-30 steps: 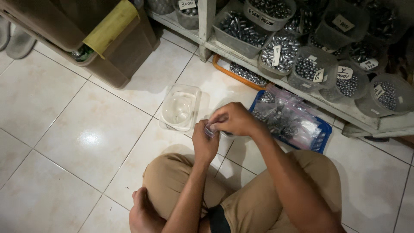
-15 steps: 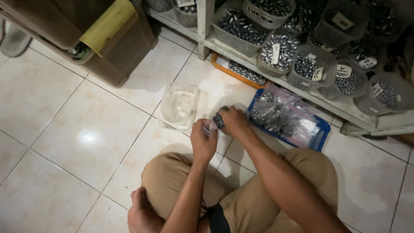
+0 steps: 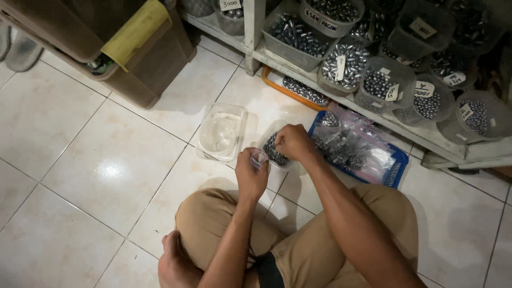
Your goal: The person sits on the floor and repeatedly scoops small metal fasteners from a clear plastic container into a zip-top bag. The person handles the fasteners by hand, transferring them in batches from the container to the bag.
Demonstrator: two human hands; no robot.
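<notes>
My left hand [image 3: 252, 173] pinches a small clear bag [image 3: 259, 158]. My right hand [image 3: 292, 143] sits curled over the tub of dark metal pieces [image 3: 273, 151]; what its fingertips grip, I can't tell.

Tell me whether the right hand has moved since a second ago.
Yes. The right hand has left the left hand and shifted toward the blue basket.

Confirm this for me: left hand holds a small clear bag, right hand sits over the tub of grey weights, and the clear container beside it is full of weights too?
Not quite. In the head view the clear container is empty; the rest holds.
</notes>
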